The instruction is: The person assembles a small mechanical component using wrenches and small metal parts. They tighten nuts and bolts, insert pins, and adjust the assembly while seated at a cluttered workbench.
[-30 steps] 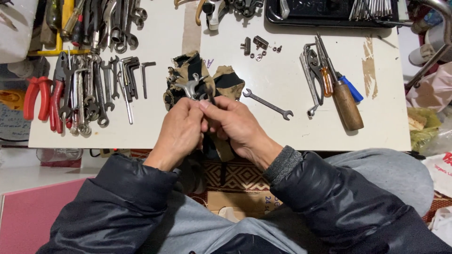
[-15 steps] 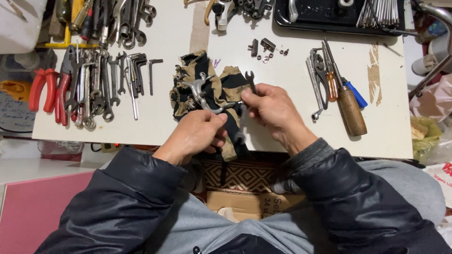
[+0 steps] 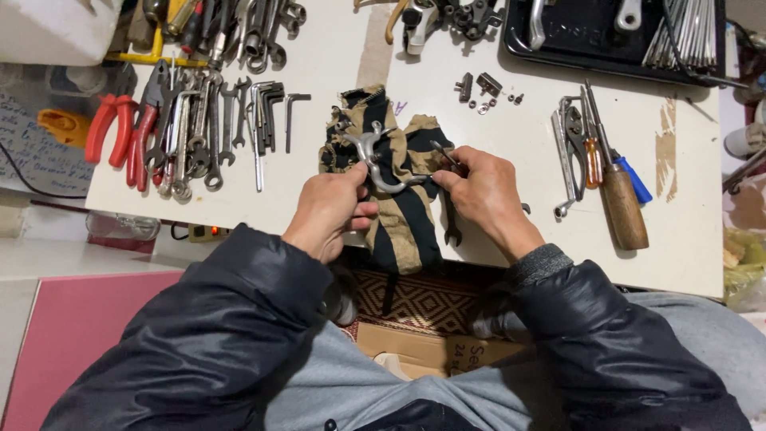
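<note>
My left hand (image 3: 331,209) grips a curved silver metal part (image 3: 373,158) and holds it over a tan and black striped rag (image 3: 403,227) at the near edge of the white table (image 3: 335,48). My right hand (image 3: 485,191) is closed on a slim spanner (image 3: 452,233). The spanner's upper end pokes out above my fingers, right beside the end of the metal part, and its open jaw shows below my hand. Both forearms are in dark padded sleeves.
Spanners and hex keys (image 3: 215,120) lie in a row at the left beside red-handled pliers (image 3: 116,128). To the right are locking pliers (image 3: 568,144) and a wooden-handled screwdriver (image 3: 622,203). Small nuts and bolts (image 3: 483,88) sit behind the rag, and a black tray (image 3: 606,36) is at the back.
My hands were together at the table edge and have moved apart onto the rag. My right hand reached to the spanner beside the rag and took it up. The curved part now shows on the rag.
</note>
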